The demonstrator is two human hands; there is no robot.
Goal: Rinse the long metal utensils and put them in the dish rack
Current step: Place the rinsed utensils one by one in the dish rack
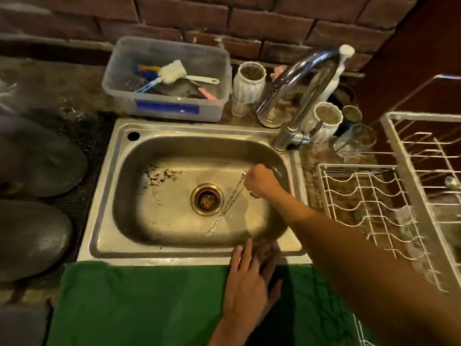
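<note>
Long thin metal utensils (pixel 228 205) slant across the steel sink (pixel 117 191), their tips pointing down-left past the drain (pixel 207 199). My right hand (pixel 260 182) is closed around their upper ends, inside the basin near its right wall. My left hand (pixel 250 280) lies flat with fingers spread on the green cloth (pixel 139 303) at the sink's front rim, holding nothing. The white wire dish rack (pixel 369 208) stands to the right of the sink. The chrome tap (pixel 296 78) arches over the back right corner; no water is seen running.
Food scraps (pixel 162 174) lie in the basin's left part. A clear plastic tub (pixel 167 78) with brushes sits behind the sink. White ribbed jars (pixel 249 81) and glasses (pixel 355 139) stand around the tap. Grey pot lids (pixel 37 156) lie to the left. A brick wall runs behind.
</note>
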